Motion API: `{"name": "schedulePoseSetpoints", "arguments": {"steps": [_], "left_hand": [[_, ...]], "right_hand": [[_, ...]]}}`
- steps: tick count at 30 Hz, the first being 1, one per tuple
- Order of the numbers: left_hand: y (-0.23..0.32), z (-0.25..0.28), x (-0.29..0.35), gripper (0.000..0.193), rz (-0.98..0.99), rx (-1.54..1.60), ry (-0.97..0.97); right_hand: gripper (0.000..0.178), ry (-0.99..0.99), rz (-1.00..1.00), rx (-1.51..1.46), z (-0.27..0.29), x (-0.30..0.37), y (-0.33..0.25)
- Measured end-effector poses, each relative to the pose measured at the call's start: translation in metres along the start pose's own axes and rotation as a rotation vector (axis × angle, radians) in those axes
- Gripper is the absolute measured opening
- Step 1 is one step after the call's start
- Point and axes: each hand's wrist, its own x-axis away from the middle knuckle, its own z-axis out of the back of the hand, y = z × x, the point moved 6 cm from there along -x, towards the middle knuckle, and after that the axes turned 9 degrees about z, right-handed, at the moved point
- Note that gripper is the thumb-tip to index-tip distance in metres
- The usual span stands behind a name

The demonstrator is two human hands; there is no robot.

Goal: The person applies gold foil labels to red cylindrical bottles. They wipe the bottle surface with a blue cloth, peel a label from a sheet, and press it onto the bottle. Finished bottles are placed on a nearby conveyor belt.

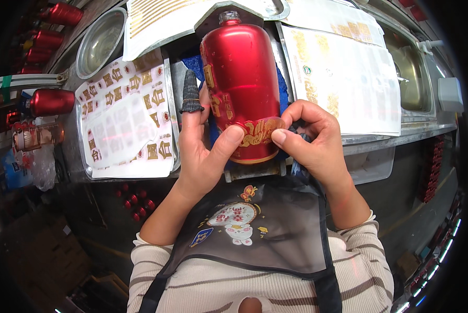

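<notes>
A glossy red bottle [244, 73] with a clear threaded neck lies with its neck away from me, gold characters down its left side. Around its lower part runs a gold-patterned decal strip [259, 133]. My left hand [205, 141] grips the bottle's left side, its thumb pressing on the strip; a dark finger cot [190, 93] covers one fingertip. At the strip's right end, my right hand [312, 138] pinches the decal between thumb and forefinger. Something dark and crumpled shows behind the right fingers. Blue cloth [282, 83] lies beneath the bottle.
Decal sheets lie in a metal tray [174, 156] on the left; more printed sheets [359, 78] are stacked right. A metal bowl [82, 57] stands at far left, a basin [424, 83] at far right. Other red bottles [51, 101] lie along the left edge.
</notes>
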Motion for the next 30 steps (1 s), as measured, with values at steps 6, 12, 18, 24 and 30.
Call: {"name": "schedulePoseSetpoints", "arguments": {"steps": [6, 12, 18, 24, 30], "left_hand": [[0.010, -0.008, -0.003, 0.063, 0.016, -0.083, 0.095], [0.008, -0.008, -0.004, 0.062, -0.044, -0.185, 0.218], [0.014, -0.013, -0.002, 0.058, -0.098, -0.441, 0.280], [0.014, -0.016, 0.000, 0.059, -0.143, -0.482, 0.282], [0.013, -0.018, 0.000, 0.062, -0.115, -0.455, 0.262]], "right_hand": [[0.008, 0.021, 0.010, -0.064, 0.003, 0.002, -0.001], [0.009, 0.031, 0.002, -0.029, 0.005, -0.001, 0.009], [0.019, 0.061, 0.047, -0.009, 0.006, -0.004, 0.018], [0.020, 0.033, 0.099, -0.005, 0.005, -0.008, 0.022], [0.017, 0.004, -0.012, -0.128, 0.004, -0.006, 0.018]]}}
